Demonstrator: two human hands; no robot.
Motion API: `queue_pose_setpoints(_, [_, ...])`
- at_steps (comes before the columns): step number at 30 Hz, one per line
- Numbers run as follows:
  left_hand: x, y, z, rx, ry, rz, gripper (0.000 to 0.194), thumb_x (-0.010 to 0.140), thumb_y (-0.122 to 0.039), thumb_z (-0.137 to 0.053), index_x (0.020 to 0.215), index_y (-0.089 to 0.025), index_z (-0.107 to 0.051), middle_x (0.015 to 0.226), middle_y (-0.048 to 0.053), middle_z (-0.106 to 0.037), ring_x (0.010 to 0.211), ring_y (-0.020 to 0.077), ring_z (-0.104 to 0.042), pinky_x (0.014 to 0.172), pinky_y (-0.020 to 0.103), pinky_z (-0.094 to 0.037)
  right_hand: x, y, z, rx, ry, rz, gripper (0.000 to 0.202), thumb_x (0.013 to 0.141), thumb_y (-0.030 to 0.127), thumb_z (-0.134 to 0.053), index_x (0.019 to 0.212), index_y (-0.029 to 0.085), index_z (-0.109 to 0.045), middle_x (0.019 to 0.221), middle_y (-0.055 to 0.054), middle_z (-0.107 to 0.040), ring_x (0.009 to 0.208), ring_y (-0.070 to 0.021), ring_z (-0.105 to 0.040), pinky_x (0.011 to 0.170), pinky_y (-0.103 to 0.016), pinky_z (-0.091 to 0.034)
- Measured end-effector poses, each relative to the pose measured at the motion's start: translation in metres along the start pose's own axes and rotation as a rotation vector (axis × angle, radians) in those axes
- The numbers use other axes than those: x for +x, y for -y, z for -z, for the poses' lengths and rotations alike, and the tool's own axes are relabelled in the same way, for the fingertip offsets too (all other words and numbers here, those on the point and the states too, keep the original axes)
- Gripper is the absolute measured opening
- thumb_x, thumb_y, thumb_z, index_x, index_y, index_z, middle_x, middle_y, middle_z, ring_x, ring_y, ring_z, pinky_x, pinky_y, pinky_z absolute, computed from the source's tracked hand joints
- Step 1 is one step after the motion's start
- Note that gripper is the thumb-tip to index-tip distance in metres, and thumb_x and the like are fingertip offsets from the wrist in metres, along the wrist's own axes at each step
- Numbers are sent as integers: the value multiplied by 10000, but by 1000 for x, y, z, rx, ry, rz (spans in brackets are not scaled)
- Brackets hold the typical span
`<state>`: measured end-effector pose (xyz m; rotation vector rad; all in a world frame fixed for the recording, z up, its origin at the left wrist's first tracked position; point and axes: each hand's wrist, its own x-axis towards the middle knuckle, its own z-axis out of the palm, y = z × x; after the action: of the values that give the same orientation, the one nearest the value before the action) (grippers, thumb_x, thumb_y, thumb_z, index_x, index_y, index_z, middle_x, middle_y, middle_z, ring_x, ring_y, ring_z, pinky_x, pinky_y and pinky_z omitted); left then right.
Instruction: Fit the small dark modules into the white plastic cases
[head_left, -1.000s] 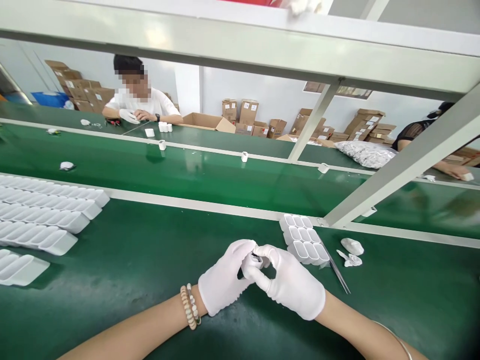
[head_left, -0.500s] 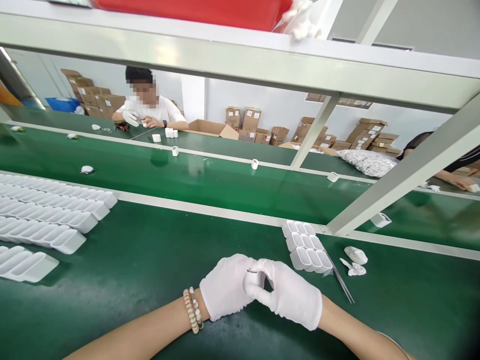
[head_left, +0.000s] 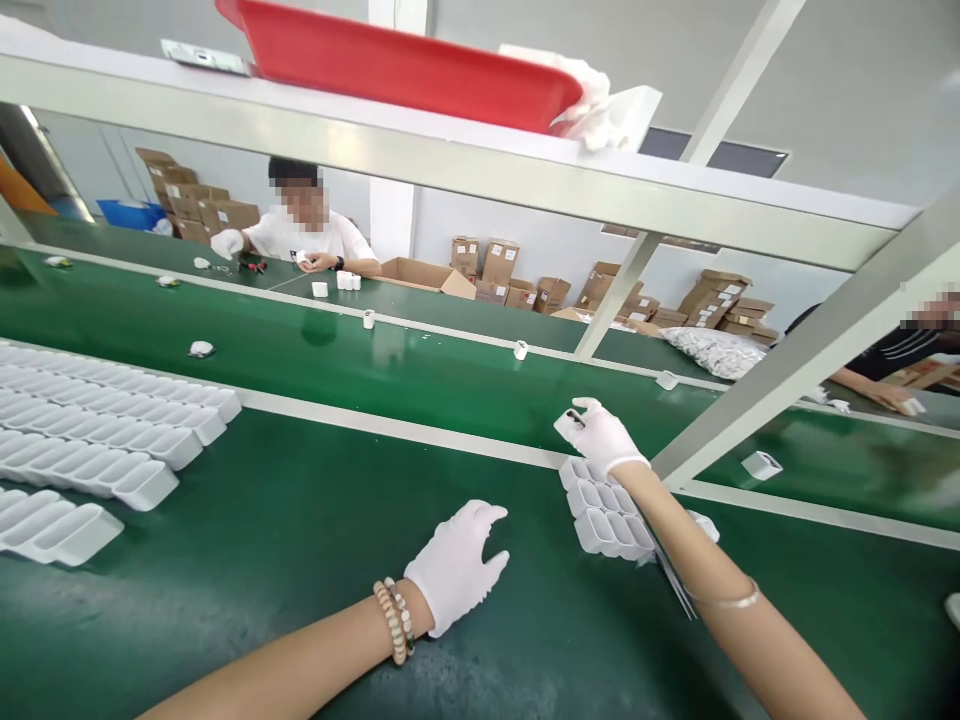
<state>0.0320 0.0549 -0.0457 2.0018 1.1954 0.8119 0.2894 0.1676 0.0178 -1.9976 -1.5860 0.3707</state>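
Observation:
My left hand (head_left: 459, 568), in a white glove, is over the green table (head_left: 315, 520) with thumb and fingers apart and nothing between them. Reaching forward past the table's pale edge strip, my right hand (head_left: 600, 432), also gloved, holds a small white case (head_left: 568, 425) with a dark part on top, over the green conveyor belt (head_left: 450, 385). Just below that hand stands a block of white open cups (head_left: 609, 515), its far end partly covered by the hand. Metal tweezers (head_left: 679, 590) lie beside the cups, partly under my right forearm.
Rows of white cups (head_left: 90, 440) fill the left side. A slanted metal post (head_left: 810, 350) rises right of my right hand. Small white cases (head_left: 762, 465) sit on the belt. Overhead, a shelf (head_left: 450, 150) carries a red tray (head_left: 405, 70). Two people sit across the belt.
My hands have parted. The right hand has moved forward and right to the belt with the white case; the left has stayed low over the table, its fingers now spread. The view has tilted up slightly.

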Motion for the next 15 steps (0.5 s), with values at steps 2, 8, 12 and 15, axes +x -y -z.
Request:
queue_pose_setpoints(2, [0,0,0,4,-13,-29,358,803,-225,-601,1158,-256,-633,1112,61,-650,925,234,-650,918,393,-512,20,-8,-2,-17,-2,-79,456,876,334,-639,1268,119,-549,1069,-149,-679,937,-239,-659,864,-381,-499])
queue_pose_setpoints(8, [-1,5,-1,10,-38,9,348,834,-266,-585,1178,-256,-633,1126,73,-662,1022,265,-649,954,430,-511,27,-45,8,73,35,-178,474,900,418,-624,1293,162,-547,1165,-116,-658,1048,-251,-637,953,-464,-481])
queue_pose_setpoints(12, [3,5,0,-44,17,56,519,831,-385,-621,1325,-241,-550,1324,123,-589,1213,334,-562,1048,521,-431,-3,-79,32,250,4,-138,604,910,501,-527,1413,172,-467,1233,-162,-665,1172,-285,-613,1037,-409,-440])
queue_pose_setpoints(15, [20,-4,-10,-147,99,42,683,818,-483,-639,1426,-238,-451,1456,139,-485,1335,359,-452,1119,550,-337,-38,-101,39,410,8,-61,596,956,548,-355,1440,217,-462,1319,-149,-633,1205,-282,-609,1012,-425,-486])
